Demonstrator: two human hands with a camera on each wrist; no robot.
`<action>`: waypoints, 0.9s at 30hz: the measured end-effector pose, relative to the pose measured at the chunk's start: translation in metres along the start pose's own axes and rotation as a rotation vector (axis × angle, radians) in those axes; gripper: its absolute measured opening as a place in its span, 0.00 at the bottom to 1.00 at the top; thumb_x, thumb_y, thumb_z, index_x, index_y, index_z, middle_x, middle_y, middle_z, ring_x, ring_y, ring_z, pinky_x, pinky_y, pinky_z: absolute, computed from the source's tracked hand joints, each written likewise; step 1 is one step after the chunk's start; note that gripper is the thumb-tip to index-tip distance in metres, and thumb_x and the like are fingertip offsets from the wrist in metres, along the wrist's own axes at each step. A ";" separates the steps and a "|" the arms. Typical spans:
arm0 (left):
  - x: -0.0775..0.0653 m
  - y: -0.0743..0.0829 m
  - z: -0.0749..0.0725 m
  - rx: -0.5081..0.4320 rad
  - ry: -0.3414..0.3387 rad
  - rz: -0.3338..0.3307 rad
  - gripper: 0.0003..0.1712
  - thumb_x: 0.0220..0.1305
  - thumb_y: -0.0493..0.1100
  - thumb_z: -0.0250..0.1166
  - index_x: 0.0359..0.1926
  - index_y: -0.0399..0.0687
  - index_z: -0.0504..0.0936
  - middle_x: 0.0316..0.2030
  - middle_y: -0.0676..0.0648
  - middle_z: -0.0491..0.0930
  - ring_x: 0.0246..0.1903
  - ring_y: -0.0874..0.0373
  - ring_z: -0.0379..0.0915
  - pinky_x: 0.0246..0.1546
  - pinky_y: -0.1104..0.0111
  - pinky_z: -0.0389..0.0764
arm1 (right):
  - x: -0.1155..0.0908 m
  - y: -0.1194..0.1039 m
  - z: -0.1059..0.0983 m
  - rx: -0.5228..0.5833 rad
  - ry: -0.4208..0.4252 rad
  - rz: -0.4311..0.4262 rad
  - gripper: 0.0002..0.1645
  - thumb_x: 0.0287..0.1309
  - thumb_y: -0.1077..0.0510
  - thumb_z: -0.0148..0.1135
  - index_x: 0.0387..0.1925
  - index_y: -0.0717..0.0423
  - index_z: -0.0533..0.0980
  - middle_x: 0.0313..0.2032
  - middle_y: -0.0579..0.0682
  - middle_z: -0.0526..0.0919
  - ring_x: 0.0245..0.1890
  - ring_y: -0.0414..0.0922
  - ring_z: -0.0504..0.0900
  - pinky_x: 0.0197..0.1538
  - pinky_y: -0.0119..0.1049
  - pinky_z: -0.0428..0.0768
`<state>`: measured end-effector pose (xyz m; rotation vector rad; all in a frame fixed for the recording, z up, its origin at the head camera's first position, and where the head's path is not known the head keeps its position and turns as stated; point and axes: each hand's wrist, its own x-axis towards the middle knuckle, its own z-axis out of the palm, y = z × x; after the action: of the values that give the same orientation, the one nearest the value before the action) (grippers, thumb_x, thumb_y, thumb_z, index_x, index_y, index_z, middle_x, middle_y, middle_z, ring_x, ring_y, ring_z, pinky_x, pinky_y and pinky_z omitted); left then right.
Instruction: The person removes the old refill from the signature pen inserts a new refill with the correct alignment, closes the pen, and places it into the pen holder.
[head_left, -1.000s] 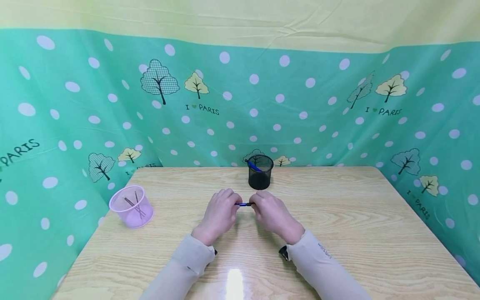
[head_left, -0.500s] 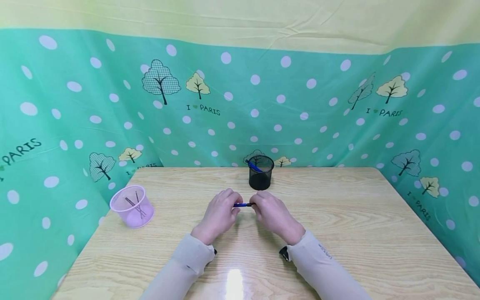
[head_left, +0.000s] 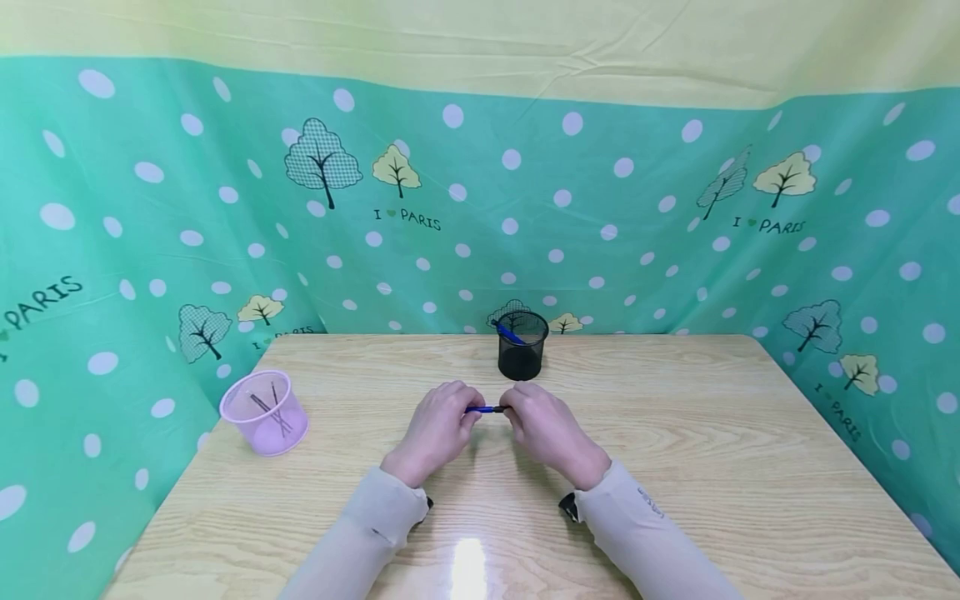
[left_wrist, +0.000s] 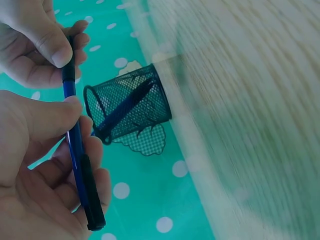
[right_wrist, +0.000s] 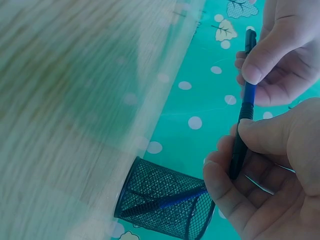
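Note:
Between both hands is a blue pen [head_left: 483, 409] with a black grip and a black clip, lying roughly crosswise above the table. My left hand [head_left: 442, 425] pinches its blue barrel between thumb and fingers; in the left wrist view the clip end [left_wrist: 91, 200] lies along the curled fingers. My right hand [head_left: 547, 429] pinches the black grip part, and the right wrist view shows the dark front end [right_wrist: 237, 162] against its fingers. Just beyond the hands stands a black mesh pen cup [head_left: 519, 360] holding another blue pen [head_left: 510, 334].
A pink pen holder [head_left: 273, 435] with several thin dark sticks in it stands at the table's left edge. Wood-grain tabletop [head_left: 675, 450] spreads around the hands. A green dotted curtain [head_left: 600, 208] encloses the back and sides.
Slightly more of the pen's blue barrel shows beside the left fingers than one second ago, as those fingers have shifted a little. The right hand is nearly still.

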<state>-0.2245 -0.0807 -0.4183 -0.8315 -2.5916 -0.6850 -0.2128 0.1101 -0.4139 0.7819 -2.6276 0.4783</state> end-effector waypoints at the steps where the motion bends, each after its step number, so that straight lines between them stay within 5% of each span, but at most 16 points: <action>1: 0.000 0.000 0.000 0.000 -0.002 0.001 0.07 0.55 0.35 0.70 0.34 0.48 0.82 0.31 0.54 0.77 0.33 0.59 0.73 0.39 0.63 0.74 | 0.000 0.000 0.000 0.003 0.003 -0.001 0.05 0.57 0.66 0.63 0.33 0.54 0.80 0.30 0.42 0.76 0.32 0.37 0.74 0.34 0.31 0.78; 7: 0.000 0.001 0.000 0.020 -0.029 -0.013 0.05 0.58 0.37 0.68 0.36 0.48 0.82 0.32 0.54 0.77 0.34 0.60 0.72 0.38 0.65 0.75 | 0.000 0.001 0.000 0.009 0.013 -0.008 0.05 0.56 0.66 0.63 0.33 0.54 0.80 0.30 0.42 0.76 0.31 0.37 0.74 0.34 0.31 0.77; 14: 0.000 0.001 0.000 0.023 -0.033 -0.032 0.16 0.54 0.41 0.72 0.43 0.48 0.79 0.36 0.53 0.76 0.36 0.59 0.70 0.41 0.63 0.74 | 0.000 0.001 0.000 0.009 0.015 -0.007 0.05 0.56 0.66 0.64 0.33 0.54 0.80 0.31 0.42 0.77 0.32 0.37 0.75 0.35 0.31 0.78; 27: 0.001 -0.005 0.002 0.032 0.056 0.012 0.14 0.47 0.33 0.74 0.30 0.51 0.77 0.29 0.56 0.72 0.31 0.59 0.68 0.35 0.66 0.71 | 0.001 0.001 0.001 0.018 0.023 -0.013 0.05 0.57 0.66 0.64 0.33 0.53 0.80 0.30 0.42 0.76 0.32 0.36 0.74 0.34 0.30 0.78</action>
<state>-0.2289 -0.0830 -0.4213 -0.8058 -2.5384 -0.6522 -0.2144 0.1098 -0.4150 0.7935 -2.5992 0.5054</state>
